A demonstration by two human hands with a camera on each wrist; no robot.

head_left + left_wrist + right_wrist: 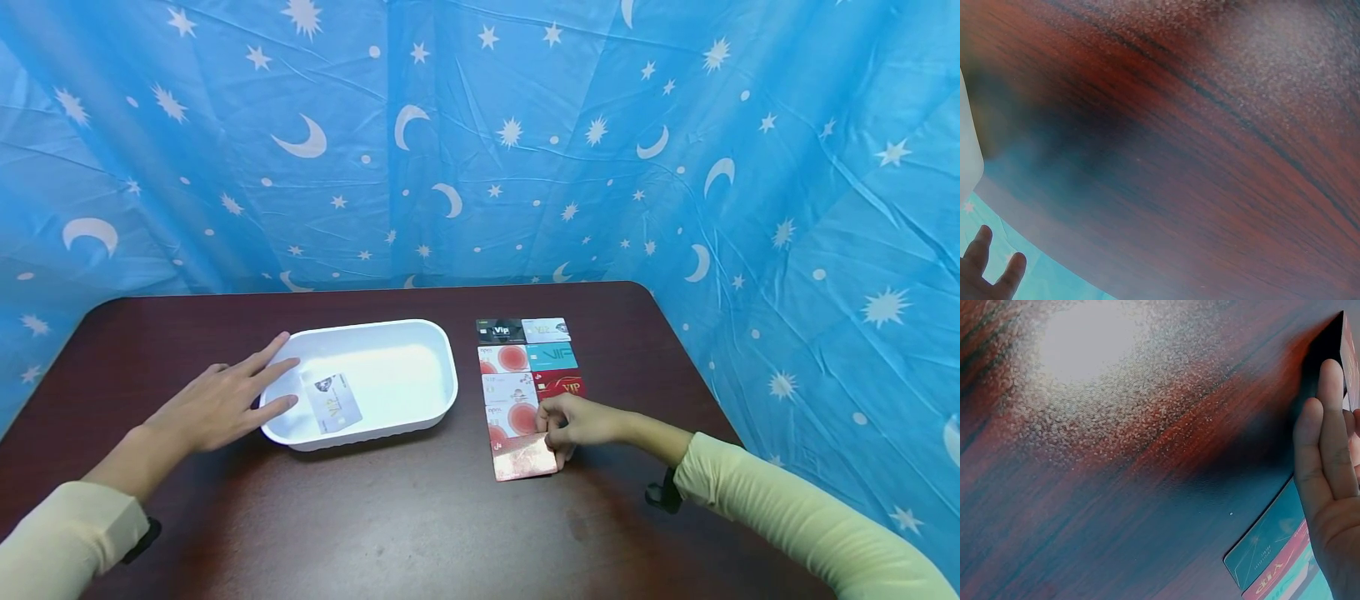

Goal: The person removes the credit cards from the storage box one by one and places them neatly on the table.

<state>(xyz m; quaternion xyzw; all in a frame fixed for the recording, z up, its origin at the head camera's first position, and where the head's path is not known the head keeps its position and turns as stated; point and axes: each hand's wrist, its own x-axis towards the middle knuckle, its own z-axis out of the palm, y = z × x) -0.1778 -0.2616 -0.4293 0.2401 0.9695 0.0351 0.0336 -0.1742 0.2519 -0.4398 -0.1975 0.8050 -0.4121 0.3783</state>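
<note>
My right hand (581, 421) pinches the right edge of a shiny reddish card (521, 460) at the near end of two columns of cards. In the right wrist view this card (1352, 359) stands tilted up off the table, its far side hidden. Beside the hand there lie a dark teal card (1266, 534) and a red VIP card (1270, 580). My left hand (225, 400), fingers spread, rests over the left rim of a white plastic tray (408, 367). A silver VIP card (333, 404) lies inside the tray. Only some left fingertips show in the left wrist view.
Farther up the columns lie a black VIP card (500, 332), a silver card (546, 330), a teal VIP card (552, 356) and several white cards with red or pale prints. The dark wooden table (360, 517) meets a blue star-patterned curtain (480, 150) behind.
</note>
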